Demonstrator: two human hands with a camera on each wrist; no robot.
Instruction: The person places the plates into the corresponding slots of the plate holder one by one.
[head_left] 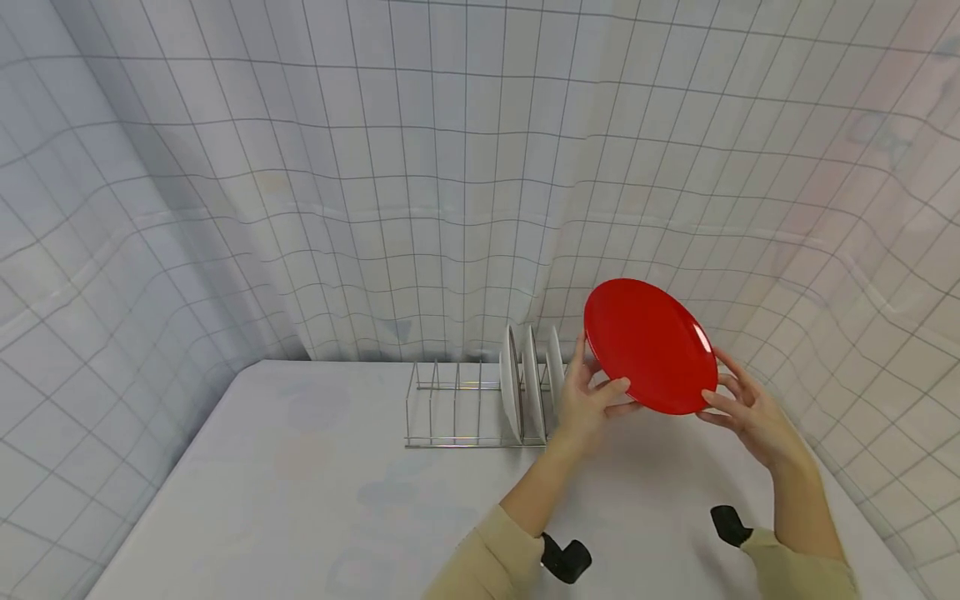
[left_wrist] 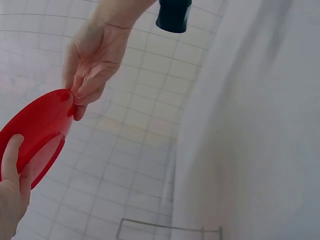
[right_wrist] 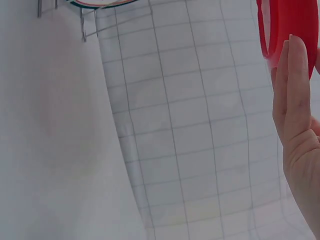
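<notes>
A round red plate (head_left: 651, 346) is held up in the air, tilted, its glossy face toward the head camera. My left hand (head_left: 588, 403) grips its lower left rim, thumb on the face and fingers behind. At the right rim my right hand (head_left: 752, 417) pinches the edge in the same way. From below, the left wrist view shows the underside of the red plate (left_wrist: 42, 125) with both hands on it. In the right wrist view, the straight fingers (right_wrist: 297, 75) of the right hand lie against the plate's back.
Left of the hands, a metal wire dish rack (head_left: 453, 439) stands on the white table (head_left: 300, 492). Three white plates (head_left: 532, 383) stand upright in its right part, beside the left hand. A white checked curtain (head_left: 420, 183) hangs behind and around the table.
</notes>
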